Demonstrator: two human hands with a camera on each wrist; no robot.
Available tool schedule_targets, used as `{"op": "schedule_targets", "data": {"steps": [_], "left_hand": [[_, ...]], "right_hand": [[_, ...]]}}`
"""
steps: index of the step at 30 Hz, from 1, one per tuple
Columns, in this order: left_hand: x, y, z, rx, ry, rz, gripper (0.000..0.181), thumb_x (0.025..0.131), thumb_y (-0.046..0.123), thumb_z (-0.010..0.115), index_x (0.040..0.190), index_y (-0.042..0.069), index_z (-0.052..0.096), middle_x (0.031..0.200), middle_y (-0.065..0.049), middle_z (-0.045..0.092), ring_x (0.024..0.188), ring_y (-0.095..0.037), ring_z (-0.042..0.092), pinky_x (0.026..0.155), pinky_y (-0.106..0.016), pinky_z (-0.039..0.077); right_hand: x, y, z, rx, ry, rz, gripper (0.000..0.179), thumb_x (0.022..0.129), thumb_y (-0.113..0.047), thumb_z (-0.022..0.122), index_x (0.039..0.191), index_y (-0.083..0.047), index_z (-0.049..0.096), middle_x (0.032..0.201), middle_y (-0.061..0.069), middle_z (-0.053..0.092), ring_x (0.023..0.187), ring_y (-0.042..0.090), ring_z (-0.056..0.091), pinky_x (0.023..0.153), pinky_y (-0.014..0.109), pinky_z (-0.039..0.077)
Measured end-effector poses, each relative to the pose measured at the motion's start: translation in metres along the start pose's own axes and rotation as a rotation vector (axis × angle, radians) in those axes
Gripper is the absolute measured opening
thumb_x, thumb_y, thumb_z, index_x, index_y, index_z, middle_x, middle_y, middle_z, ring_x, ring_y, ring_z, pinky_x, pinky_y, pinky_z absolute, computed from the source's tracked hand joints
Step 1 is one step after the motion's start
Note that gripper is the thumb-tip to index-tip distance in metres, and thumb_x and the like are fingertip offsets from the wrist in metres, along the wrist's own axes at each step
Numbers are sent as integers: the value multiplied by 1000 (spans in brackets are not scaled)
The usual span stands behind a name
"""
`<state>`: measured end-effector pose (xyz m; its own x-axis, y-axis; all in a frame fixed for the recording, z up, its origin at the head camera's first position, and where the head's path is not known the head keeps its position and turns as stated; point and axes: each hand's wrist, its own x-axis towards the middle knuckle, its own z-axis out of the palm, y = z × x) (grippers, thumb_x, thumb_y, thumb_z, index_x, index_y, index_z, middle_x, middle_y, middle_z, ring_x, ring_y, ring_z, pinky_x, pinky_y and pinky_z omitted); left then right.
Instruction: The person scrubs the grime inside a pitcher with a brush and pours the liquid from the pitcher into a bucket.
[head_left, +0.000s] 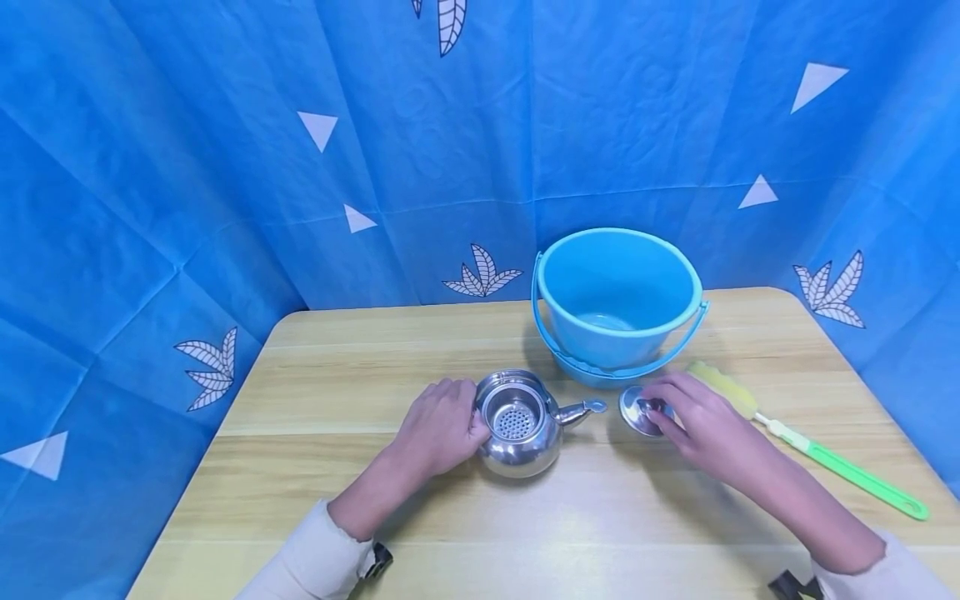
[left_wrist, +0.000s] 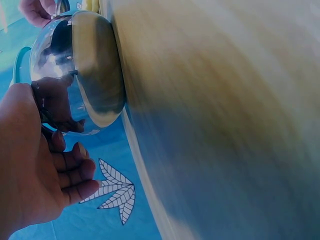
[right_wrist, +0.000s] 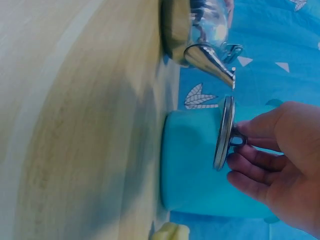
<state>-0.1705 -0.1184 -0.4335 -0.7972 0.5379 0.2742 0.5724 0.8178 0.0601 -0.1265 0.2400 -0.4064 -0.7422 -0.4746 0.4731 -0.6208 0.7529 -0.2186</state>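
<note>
A shiny steel teapot stands on the table, its top uncovered and a perforated strainer visible inside. My left hand grips the teapot at its left side; in the left wrist view the fingers curl beside the round body, and the handle is mostly hidden. To the right of the spout, my right hand pinches the small knob of a round steel lid. The right wrist view has the lid held above the tabletop, apart from the teapot.
Behind the lid stands a light blue bucket with its handle hanging forward. A brush with a yellow head and a green handle lies at the right, partly behind my right hand. A blue patterned cloth hangs around the wooden table.
</note>
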Motion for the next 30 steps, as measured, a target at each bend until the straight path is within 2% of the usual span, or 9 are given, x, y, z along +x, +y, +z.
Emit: {"op": "schedule_targets", "data": {"steps": [5, 17, 24, 30], "left_hand": [[0, 0, -1, 3, 3, 5, 26, 72, 35, 44, 82, 11, 42, 66, 3, 38, 61, -15, 36, 58, -27, 34], [0, 0, 0, 18, 16, 4, 26, 71, 35, 43, 82, 11, 42, 65, 3, 37, 62, -15, 36, 59, -27, 33], [0, 0, 1, 26, 10, 2, 26, 71, 35, 44, 82, 11, 43, 65, 3, 37, 61, -14, 35, 59, -26, 33], [0, 0, 0, 21, -9, 1, 27, 73, 36, 43, 83, 11, 43, 66, 3, 37, 62, -15, 36, 60, -27, 34]], "right_hand": [[-1, 5, 5, -4, -11, 21, 30, 67, -5, 70, 96, -4, 61, 97, 4, 56, 89, 17, 54, 73, 34, 47], [1, 15, 19, -12, -76, 56, 26, 69, -6, 69, 94, -5, 62, 91, 1, 55, 84, 16, 54, 70, 33, 47], [1, 20, 26, -10, -132, 86, 24, 71, -8, 68, 95, -4, 62, 91, 4, 56, 84, 18, 54, 69, 34, 48], [0, 24, 30, -19, -137, 87, 25, 70, -8, 69, 94, -5, 63, 91, 4, 56, 82, 17, 54, 67, 32, 48]]}}
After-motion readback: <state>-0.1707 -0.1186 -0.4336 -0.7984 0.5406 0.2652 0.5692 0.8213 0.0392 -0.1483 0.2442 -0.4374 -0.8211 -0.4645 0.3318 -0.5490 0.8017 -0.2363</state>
